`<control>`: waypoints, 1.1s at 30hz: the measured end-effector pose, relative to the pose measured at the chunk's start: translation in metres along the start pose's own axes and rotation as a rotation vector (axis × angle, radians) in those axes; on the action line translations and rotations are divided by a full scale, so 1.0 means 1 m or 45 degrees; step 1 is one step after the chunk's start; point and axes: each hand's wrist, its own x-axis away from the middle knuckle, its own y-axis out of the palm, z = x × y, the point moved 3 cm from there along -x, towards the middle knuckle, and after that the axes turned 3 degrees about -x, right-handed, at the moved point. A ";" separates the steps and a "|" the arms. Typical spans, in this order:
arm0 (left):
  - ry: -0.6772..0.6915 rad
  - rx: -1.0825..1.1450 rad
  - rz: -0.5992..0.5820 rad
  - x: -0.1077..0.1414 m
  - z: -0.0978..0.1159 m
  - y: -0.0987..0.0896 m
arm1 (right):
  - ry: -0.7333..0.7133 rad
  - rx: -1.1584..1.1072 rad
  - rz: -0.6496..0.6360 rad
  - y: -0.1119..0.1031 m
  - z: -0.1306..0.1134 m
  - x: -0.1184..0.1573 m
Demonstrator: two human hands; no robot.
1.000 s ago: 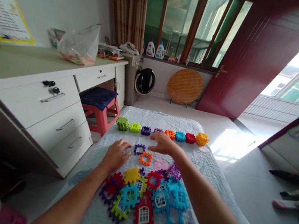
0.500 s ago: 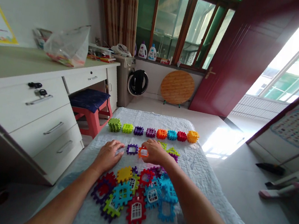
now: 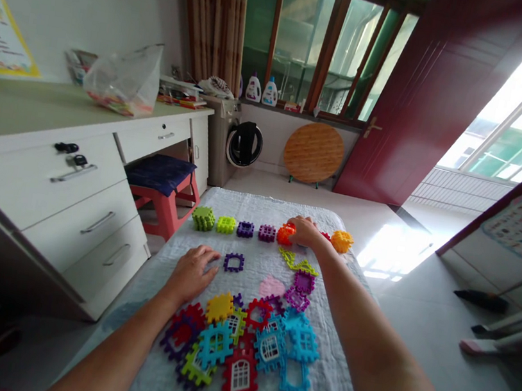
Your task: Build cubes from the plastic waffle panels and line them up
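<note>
My left hand (image 3: 192,272) lies on the cloth with its fingers apart, left of a dark purple square frame piece (image 3: 234,262). My right hand (image 3: 305,230) reaches to the far row, its fingers closed at the orange interlocking building pieces (image 3: 285,234). It partly hides the blue and red stacks beside them. Nearer to me lies a loose pile with a yellow piece (image 3: 220,308), red window piece (image 3: 240,377) and blue frame piece (image 3: 295,378). Purple pieces (image 3: 304,283) and green triangular pieces (image 3: 304,266) lie right of the middle.
The row also holds green (image 3: 203,218), lime (image 3: 226,225), dark purple (image 3: 245,229), purple (image 3: 266,233) and yellow stacks (image 3: 342,242). A pale cloth (image 3: 259,208) covers the low surface. A red stool (image 3: 163,198) and white desk (image 3: 84,209) stand at left.
My right hand has moved forward and right from the middle to the orange stack, taking the orange frame piece from beside the dark purple one. My left hand has stayed in place.
</note>
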 end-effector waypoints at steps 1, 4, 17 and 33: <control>0.003 0.004 0.004 0.000 0.000 0.000 | -0.002 0.001 -0.007 0.003 0.000 -0.002; 0.006 0.007 0.002 -0.001 0.001 -0.002 | 0.003 0.001 -0.020 0.008 -0.002 -0.003; 0.035 -0.028 0.033 -0.001 -0.002 0.003 | -0.244 -0.246 0.033 0.005 0.015 0.096; 0.054 -0.034 0.053 -0.001 -0.003 0.004 | -0.295 -0.315 0.163 0.040 0.015 0.127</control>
